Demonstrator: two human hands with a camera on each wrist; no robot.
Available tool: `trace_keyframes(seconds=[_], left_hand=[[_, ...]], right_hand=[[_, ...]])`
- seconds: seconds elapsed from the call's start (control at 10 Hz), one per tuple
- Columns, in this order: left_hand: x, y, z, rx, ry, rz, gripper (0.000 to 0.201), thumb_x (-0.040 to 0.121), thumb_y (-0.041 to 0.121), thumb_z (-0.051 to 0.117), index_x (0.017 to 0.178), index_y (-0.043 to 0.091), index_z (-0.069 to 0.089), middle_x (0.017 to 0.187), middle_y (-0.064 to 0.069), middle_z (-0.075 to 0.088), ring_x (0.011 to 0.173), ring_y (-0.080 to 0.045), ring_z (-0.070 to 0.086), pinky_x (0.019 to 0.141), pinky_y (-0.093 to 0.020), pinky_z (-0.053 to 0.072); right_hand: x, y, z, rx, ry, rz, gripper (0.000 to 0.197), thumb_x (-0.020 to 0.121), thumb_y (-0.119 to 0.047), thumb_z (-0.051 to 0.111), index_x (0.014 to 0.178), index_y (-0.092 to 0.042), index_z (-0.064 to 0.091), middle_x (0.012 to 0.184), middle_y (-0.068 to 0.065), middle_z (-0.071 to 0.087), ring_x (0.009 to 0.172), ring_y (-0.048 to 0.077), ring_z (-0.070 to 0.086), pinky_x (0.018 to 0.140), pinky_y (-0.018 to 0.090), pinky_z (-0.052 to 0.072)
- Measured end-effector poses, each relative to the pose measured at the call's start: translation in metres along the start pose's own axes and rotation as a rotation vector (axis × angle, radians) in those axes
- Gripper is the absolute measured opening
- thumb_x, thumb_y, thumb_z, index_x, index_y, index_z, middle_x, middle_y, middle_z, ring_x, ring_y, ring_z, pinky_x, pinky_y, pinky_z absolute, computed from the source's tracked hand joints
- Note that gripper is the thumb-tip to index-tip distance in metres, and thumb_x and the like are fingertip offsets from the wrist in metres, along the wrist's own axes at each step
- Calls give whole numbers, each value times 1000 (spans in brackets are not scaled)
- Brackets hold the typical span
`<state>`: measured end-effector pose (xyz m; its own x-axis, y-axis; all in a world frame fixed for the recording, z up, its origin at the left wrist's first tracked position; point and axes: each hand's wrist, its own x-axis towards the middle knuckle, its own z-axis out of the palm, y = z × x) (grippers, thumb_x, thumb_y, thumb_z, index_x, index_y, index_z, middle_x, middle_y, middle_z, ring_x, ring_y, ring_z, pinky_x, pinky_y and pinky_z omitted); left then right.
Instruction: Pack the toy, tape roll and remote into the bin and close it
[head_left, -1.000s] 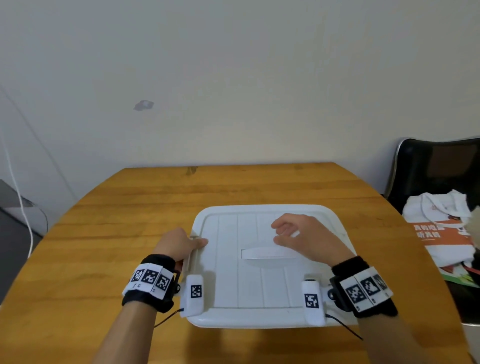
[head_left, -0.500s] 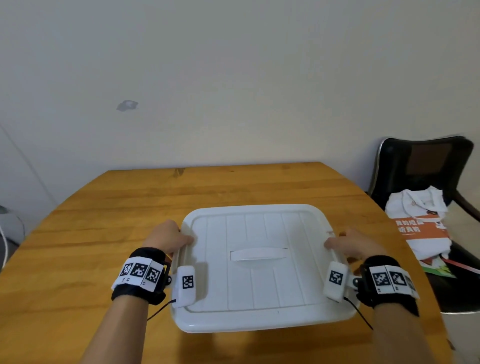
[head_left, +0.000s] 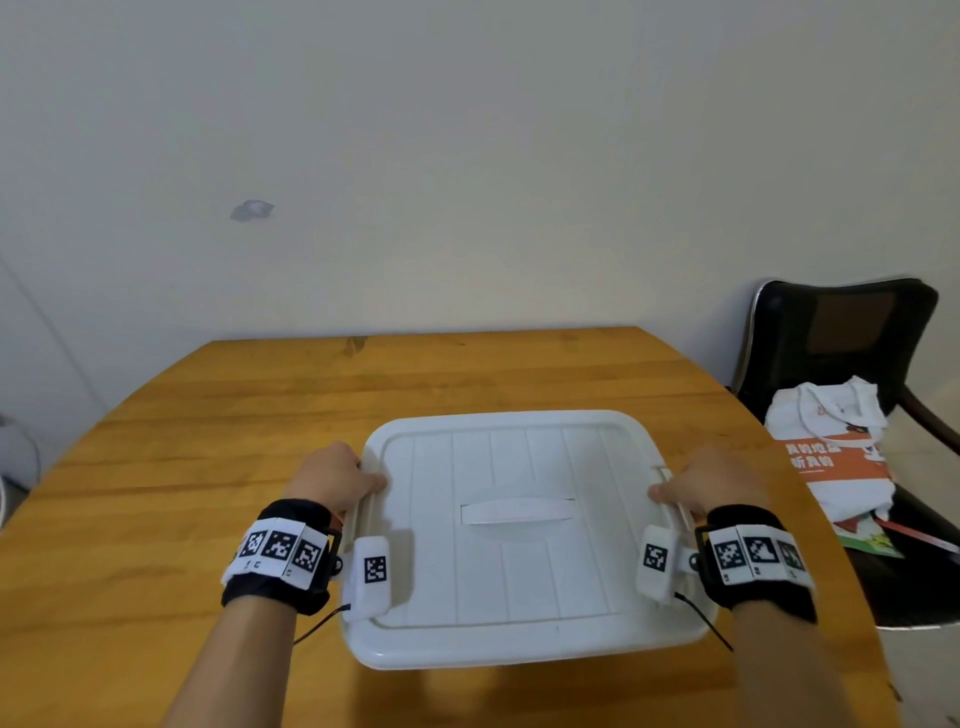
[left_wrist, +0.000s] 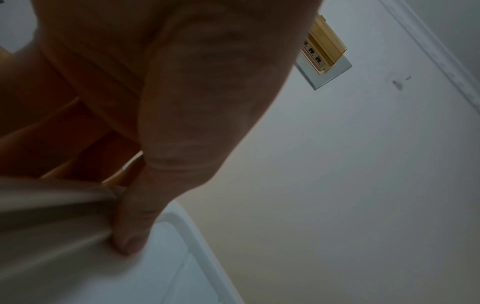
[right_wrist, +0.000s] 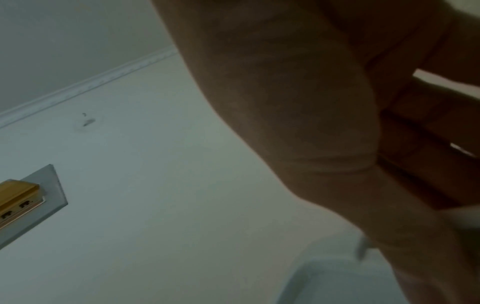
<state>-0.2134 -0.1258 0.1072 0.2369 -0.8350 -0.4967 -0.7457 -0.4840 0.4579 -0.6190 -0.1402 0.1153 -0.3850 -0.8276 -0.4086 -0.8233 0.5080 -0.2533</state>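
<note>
A white bin with its lid (head_left: 519, 467) on sits on the wooden table (head_left: 208, 467) in front of me. My left hand (head_left: 337, 475) grips the clip on the bin's left side, thumb (left_wrist: 135, 236) on the lid's edge (left_wrist: 182, 257). At the opposite side, my right hand (head_left: 711, 480) grips the right clip (head_left: 667, 475), thumb lying on the lid (right_wrist: 337, 283). The toy, tape roll and remote are not in view.
A flat handle (head_left: 517, 512) lies in the lid's middle. A black chair (head_left: 841, 332) stands right of the table with a white and orange bag (head_left: 831, 452) on its seat. A wall runs behind the table.
My right hand has left the top of the lid and gone to the bin's right side clip. The left hand has stayed at the left clip.
</note>
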Motion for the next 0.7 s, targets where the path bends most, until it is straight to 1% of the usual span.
trace_keyframes(seconds=[0.1, 0.2, 0.3, 0.4, 0.5, 0.6, 0.7], left_hand=[[0, -1, 0, -1, -3, 2, 32, 88, 33, 69, 102, 3, 70, 95, -14, 77, 84, -33, 76, 78, -48, 64], [1, -2, 0, -6, -11, 14, 32, 89, 33, 69, 101, 3, 71, 96, -14, 78, 84, -32, 76, 77, -47, 65], [0, -2, 0, -10, -9, 12, 31, 91, 32, 68, 101, 3, 72, 95, -13, 78, 83, -32, 77, 78, -47, 65], [-1, -2, 0, -15, -15, 8, 30, 92, 31, 68, 102, 4, 72, 96, -12, 77, 83, -30, 76, 74, -45, 65], [-7, -3, 2, -48, -15, 8, 29, 95, 34, 66, 98, 5, 72, 92, -9, 76, 79, -26, 75, 64, -37, 65], [-20, -7, 9, -136, -16, 23, 38, 98, 43, 59, 93, 8, 71, 89, -8, 77, 79, -24, 74, 66, -35, 63], [-41, -32, 20, -320, -69, 36, 45, 98, 57, 50, 104, 19, 73, 88, -5, 81, 82, -25, 77, 69, -39, 64]], right_hand=[[0, 1, 0, 5, -25, -2, 37, 76, -36, 85, 88, -6, 68, 84, 10, 70, 76, 25, 66, 69, 33, 51], [0, 5, -1, 26, -40, -2, 38, 77, -37, 84, 90, -5, 68, 86, 11, 71, 78, 25, 68, 63, 31, 48], [0, 6, 0, 24, -38, -6, 38, 78, -39, 83, 89, -5, 69, 85, 10, 72, 77, 25, 69, 63, 31, 49], [0, 8, 2, 55, -24, -14, 42, 76, -40, 84, 92, -4, 69, 85, 10, 71, 79, 26, 69, 62, 31, 47], [-5, 11, 4, 141, -32, -23, 41, 81, -41, 80, 95, -3, 69, 88, 11, 71, 82, 28, 68, 71, 35, 51], [-12, 18, 7, 330, -34, -7, 55, 85, -51, 73, 118, -8, 66, 102, 8, 68, 92, 26, 63, 86, 41, 51], [-23, 39, 16, 496, 22, -36, 60, 84, -64, 66, 120, -16, 66, 106, 2, 69, 96, 23, 65, 92, 48, 53]])
